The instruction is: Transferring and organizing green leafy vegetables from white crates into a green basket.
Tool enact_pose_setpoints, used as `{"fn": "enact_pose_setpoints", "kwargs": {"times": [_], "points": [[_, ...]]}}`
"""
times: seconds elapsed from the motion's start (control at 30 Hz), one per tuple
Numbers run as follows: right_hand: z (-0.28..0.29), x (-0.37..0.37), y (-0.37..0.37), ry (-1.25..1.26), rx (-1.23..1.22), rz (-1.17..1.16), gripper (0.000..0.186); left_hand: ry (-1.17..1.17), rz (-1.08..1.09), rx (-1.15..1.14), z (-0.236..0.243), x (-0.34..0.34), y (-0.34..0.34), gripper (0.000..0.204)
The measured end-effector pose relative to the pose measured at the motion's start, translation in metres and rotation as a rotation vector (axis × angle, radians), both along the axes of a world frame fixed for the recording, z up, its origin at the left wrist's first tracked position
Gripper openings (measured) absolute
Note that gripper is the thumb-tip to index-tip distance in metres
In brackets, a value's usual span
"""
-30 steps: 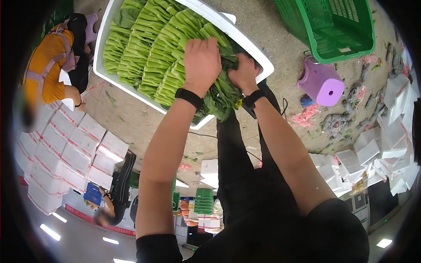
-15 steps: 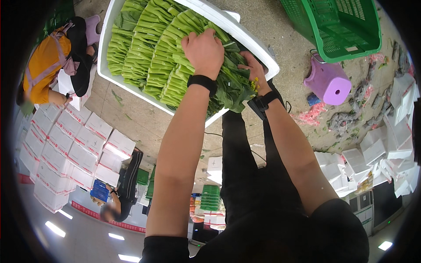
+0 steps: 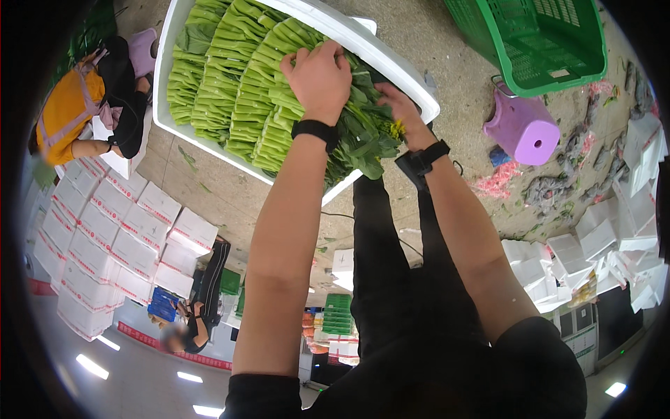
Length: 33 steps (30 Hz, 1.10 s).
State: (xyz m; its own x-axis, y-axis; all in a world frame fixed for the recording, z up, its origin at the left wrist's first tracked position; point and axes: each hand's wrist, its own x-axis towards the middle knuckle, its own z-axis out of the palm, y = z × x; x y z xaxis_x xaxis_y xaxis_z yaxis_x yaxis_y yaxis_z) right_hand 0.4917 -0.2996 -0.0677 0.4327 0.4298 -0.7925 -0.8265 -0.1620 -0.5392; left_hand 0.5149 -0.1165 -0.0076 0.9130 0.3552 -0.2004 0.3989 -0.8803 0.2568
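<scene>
A person in a black short-sleeved top leans over leafy green vegetables packed in a white foam box at the far side of the scene. The stalks lie in tight rows across the box, cut ends lined up, with dark leaves bunched toward its right and near edges. The left hand, a black band at its wrist, rests on the rightmost row with fingers half curled; whether they close on any stalks cannot be told. The right hand, a black watch at its wrist, is at the leaves inside the right wall, fingers loosely bent and partly open; any grip there cannot be made out. Small yellow flowers show beside it. To the right, a green basket stands near a purple stool, with pink and gray scraps on the concrete floor. Far left, a co-worker in an orange top bends beside a stack of white boxes; more white boxes lie in a jumble on the right.
</scene>
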Motion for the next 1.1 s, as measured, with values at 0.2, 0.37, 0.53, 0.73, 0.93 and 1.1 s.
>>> {"fn": "enact_pose_setpoints", "kwargs": {"times": [0.2, 0.37, 0.53, 0.73, 0.93, 1.1], "points": [[0.079, 0.047, 0.01, 0.139, 0.035, 0.116, 0.089, -0.23, 0.01, -0.237, 0.017, -0.023, 0.017, 0.015], [0.077, 0.042, 0.01, -0.094, 0.02, 0.594, 0.114, -0.517, -0.074, -0.232, 0.032, -0.022, 0.016, 0.015], [0.088, 0.044, 0.014, -0.044, 0.048, 0.512, 0.111, -0.193, -0.021, -0.232, 0.113, -0.081, -0.017, 0.016], [0.084, 0.04, 0.018, -0.062, 0.003, 0.569, 0.105, -0.062, 0.087, -0.19, 0.102, -0.119, -0.043, 0.016], [0.073, 0.036, 0.008, -0.063, -0.017, 0.561, 0.109, -0.176, 0.333, -0.387, 0.123, -0.143, -0.029, 0.016], [0.086, 0.025, 0.024, -0.223, -0.19, 0.801, 0.112, 0.902, 0.807, 0.271, 0.126, -0.379, 0.023, 0.094]]}}
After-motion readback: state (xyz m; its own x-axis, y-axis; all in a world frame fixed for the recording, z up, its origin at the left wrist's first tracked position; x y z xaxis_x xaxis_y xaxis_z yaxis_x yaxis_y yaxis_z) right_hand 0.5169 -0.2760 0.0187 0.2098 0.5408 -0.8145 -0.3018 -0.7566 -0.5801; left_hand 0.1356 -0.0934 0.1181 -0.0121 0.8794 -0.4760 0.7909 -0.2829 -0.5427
